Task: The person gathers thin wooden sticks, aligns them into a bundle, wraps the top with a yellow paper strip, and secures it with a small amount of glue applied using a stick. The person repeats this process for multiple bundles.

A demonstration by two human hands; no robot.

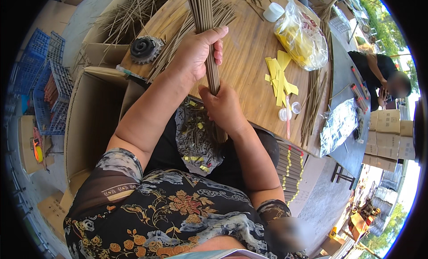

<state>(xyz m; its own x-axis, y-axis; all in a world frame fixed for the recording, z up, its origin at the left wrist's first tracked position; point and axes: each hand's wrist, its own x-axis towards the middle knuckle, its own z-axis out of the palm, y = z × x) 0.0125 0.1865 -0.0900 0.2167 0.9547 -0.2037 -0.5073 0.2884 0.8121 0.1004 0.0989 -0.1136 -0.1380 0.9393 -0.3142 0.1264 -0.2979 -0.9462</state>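
Observation:
A thick bundle of brown incense sticks (212, 70) stands tilted in front of me, over the table's near edge. My left hand (196, 51) is wrapped round its upper part, thumb across the front. Lower down, my right hand (225, 106) grips the same bundle, whose lower end hangs above my lap. Loose incense sticks (178, 49) lie on the wooden table (243, 49) beyond my left hand. Yellow paper strips (280, 78) are piled to the right of the bundle. On my lap, a grey cloth (180, 125) carries broken stick bits and yellow scraps.
A black coil on a toothed base (145, 49) sits at the table's left edge, near an open cardboard box (96, 98). A plastic bag (303, 36), a white tub (273, 12) and a small jar (284, 114) stand rightward. Another person (379, 71) works at the far right.

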